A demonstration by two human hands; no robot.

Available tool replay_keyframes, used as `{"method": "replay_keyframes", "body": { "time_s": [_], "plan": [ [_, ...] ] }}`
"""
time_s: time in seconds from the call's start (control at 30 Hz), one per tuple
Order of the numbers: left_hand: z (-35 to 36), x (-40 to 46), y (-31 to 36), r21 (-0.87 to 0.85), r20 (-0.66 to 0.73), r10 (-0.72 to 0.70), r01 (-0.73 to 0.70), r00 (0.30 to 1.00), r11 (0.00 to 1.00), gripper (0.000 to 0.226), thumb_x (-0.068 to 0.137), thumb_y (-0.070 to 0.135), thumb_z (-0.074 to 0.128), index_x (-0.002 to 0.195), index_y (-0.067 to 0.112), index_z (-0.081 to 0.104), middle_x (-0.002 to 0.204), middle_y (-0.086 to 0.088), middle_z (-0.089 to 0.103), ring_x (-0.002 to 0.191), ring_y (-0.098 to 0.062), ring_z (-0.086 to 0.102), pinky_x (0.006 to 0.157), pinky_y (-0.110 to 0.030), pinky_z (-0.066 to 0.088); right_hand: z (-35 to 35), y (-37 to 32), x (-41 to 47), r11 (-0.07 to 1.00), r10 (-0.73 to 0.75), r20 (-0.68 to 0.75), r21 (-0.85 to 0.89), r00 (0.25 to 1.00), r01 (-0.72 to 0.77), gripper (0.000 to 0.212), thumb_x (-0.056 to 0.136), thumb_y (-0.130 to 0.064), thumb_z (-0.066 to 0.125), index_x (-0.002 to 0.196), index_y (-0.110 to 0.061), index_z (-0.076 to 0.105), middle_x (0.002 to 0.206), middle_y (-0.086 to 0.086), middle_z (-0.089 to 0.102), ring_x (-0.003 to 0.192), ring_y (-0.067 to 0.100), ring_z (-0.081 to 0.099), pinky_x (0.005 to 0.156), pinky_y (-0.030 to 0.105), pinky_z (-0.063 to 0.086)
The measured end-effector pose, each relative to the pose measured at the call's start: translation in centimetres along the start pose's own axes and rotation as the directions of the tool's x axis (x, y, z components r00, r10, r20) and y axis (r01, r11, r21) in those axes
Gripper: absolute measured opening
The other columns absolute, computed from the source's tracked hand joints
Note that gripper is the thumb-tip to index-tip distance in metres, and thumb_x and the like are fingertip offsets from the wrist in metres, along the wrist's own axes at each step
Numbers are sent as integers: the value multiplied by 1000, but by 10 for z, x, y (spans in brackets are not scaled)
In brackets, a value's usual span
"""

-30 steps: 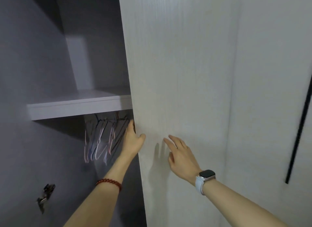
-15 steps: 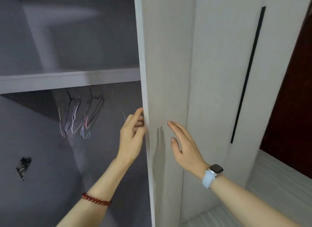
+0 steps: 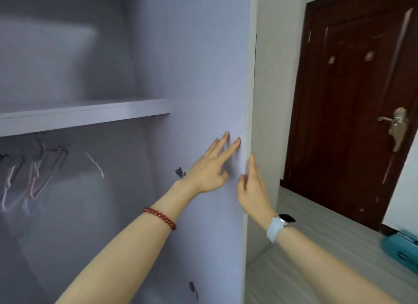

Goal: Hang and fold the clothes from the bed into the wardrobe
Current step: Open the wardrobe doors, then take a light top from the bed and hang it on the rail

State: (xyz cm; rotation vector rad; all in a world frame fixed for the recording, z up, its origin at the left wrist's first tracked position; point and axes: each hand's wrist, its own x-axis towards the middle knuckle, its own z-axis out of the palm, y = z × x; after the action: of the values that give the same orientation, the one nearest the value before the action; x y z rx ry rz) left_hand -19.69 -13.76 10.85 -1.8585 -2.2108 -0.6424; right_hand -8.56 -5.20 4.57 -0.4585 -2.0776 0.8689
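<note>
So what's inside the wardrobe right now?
Inside the wardrobe a shelf shows nothing on its visible part, and bare hangers hang beneath it. No clothes show. Lower down is out of view, partly covered by the left arm.

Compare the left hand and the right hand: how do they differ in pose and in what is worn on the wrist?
The left hand lies flat on the inner face of the wardrobe door, fingers spread; the right hand stands edge-on at the door's outer edge, fingers together. The left wrist wears a red bead bracelet; the right wrist wears a watch on a pale band. Both hands have straight fingers and hold nothing.
</note>
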Motion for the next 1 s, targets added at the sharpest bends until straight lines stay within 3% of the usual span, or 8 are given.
{"method": "replay_keyframes", "body": {
  "time_s": [0.13, 0.27, 0.4, 0.5, 0.6, 0.67, 0.83, 1.0],
  "plan": [
    [23, 38, 21, 29, 40, -11, 10, 999, 1000, 84, 88, 10, 45, 147, 36, -9, 155, 6, -22, 145, -15, -11, 103, -39, 39, -30, 17, 19, 993, 76, -17, -90, 997, -77, 61, 98, -5, 32, 148, -8, -2, 156, 5, 9, 142, 17, 17, 96, 8, 12],
    [33, 62, 27, 25, 48, -1, 0, 999, 1000, 83, 90, 10, 43, 146, 37, -11, 154, 6, -24, 145, -17, -9, 101, -38, 41, -46, 26, 33, 983, 110, 0, -146, 994, -109, 63, 97, -6, 33, 148, -8, -6, 157, 7, 3, 144, 20, 13, 106, 17, 17],
    [36, 67, 30, -20, -1, 18, -18, 1000, 1000, 80, 91, 10, 43, 147, 38, -7, 155, 8, -21, 146, -17, -6, 102, -34, 39, -54, 30, 35, 972, 102, -37, -209, 994, -108, 63, 97, -7, 35, 149, -10, -1, 154, 8, 18, 135, 21, 31, 99, 20, 29],
    [41, 53, 23, -42, -103, -16, 12, 995, 999, 74, 91, 14, 46, 149, 36, 5, 158, 5, -9, 145, -16, 2, 109, -36, 30, -49, 25, 22, 974, -21, -172, -225, 985, -19, 58, 93, -1, 36, 147, -6, 17, 150, 9, 25, 136, 18, 29, 102, 14, 20],
    [50, 22, 8, -70, -194, -157, 146, 968, 987, 62, 93, 21, 47, 148, 31, 19, 157, 3, 7, 143, -16, 12, 111, -34, 19, -37, 20, 8, 930, -265, -262, -324, 928, 174, 49, 85, -6, 35, 133, -8, 42, 138, 12, 40, 126, 18, 34, 105, 22, 23],
    [53, -8, -6, -123, -219, -281, 259, 934, 958, 55, 93, 22, 48, 145, 27, 30, 155, 2, 18, 141, -17, 21, 111, -35, 22, -21, 15, -2, 912, -325, -175, -318, 929, 259, 43, 82, -12, 34, 122, -7, 50, 126, 11, 50, 117, 18, 40, 100, 28, 33],
    [55, -109, -45, -231, -271, -536, 486, 800, 843, 45, 87, 26, 45, 130, 12, 53, 133, -5, 50, 123, -27, 47, 103, -42, 37, 43, 4, -40, 960, -194, 200, -162, 960, 228, 47, 84, -29, 29, 106, -6, 63, 103, 7, 65, 101, 22, 54, 85, 39, 47],
    [50, -239, -78, -248, -240, -763, 722, 600, 646, 38, 92, 16, 52, 129, 10, 54, 131, -7, 54, 121, -26, 51, 102, -37, 38, 138, -17, -96, 984, -103, 566, -63, 818, 168, 30, 93, -19, 43, 115, -11, 62, 112, 5, 66, 107, 23, 59, 92, 29, 41]
  ]
}}
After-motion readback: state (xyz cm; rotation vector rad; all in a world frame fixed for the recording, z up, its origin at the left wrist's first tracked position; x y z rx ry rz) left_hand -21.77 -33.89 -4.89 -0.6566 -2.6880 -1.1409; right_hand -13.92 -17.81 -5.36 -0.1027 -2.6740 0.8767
